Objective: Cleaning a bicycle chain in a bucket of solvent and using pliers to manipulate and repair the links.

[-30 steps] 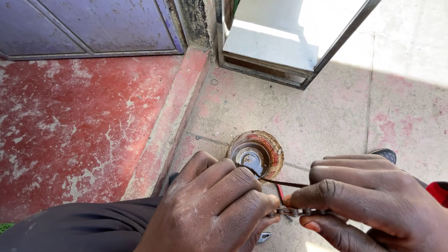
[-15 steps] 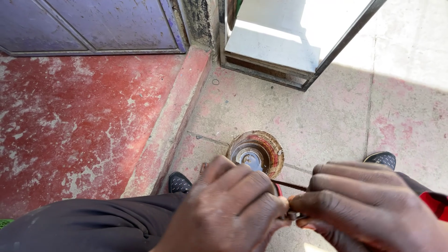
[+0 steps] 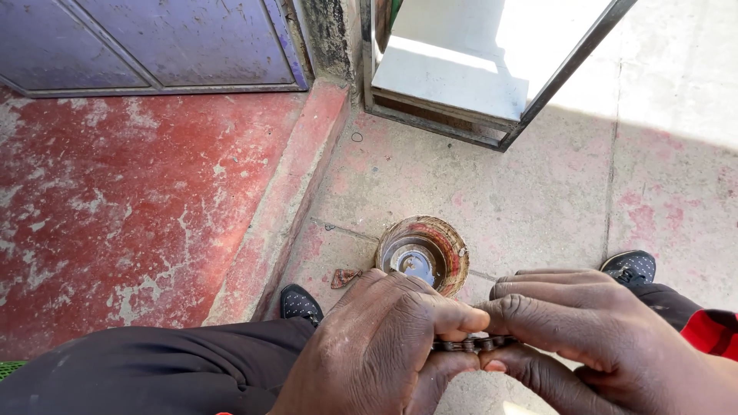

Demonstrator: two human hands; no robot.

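Head view, largest first. Worn red painted floor (image 3: 115,223) fills our left side, running up to a purple-blue metal door (image 3: 154,42) at the top. A raised red kerb (image 3: 288,207) splits it from the pale concrete paving (image 3: 538,184) on our right. A metal-framed box stand (image 3: 492,69) sits on the concrete at top centre, its pale top in bright sun.

Our black trouser leg (image 3: 154,373) crosses the bottom left. Two black shoes show: one (image 3: 300,303) just past the leg by the kerb, the other (image 3: 630,267) at right, above a bit of red sleeve (image 3: 711,330).

Our left hand (image 3: 384,353) and right hand (image 3: 600,338) meet at bottom centre, fingertips nearly touching. Between them we hold a short length of roller chain (image 3: 473,343), dark and greasy, lying roughly level. Both hands are closed on it: left thumb and fingers pinch one end, right fingers curl over the top with the thumb underneath. Only the middle links show; the ends are hidden inside the grips.

Just beyond the knuckles, on the concrete, sits a small round rusty tin (image 3: 423,252), open top, something pale and metallic at the bottom; we cannot tell what. The left hand overlaps its near rim in this view; contact is unclear. A small brown scrap (image 3: 344,277) lies just left of the tin.
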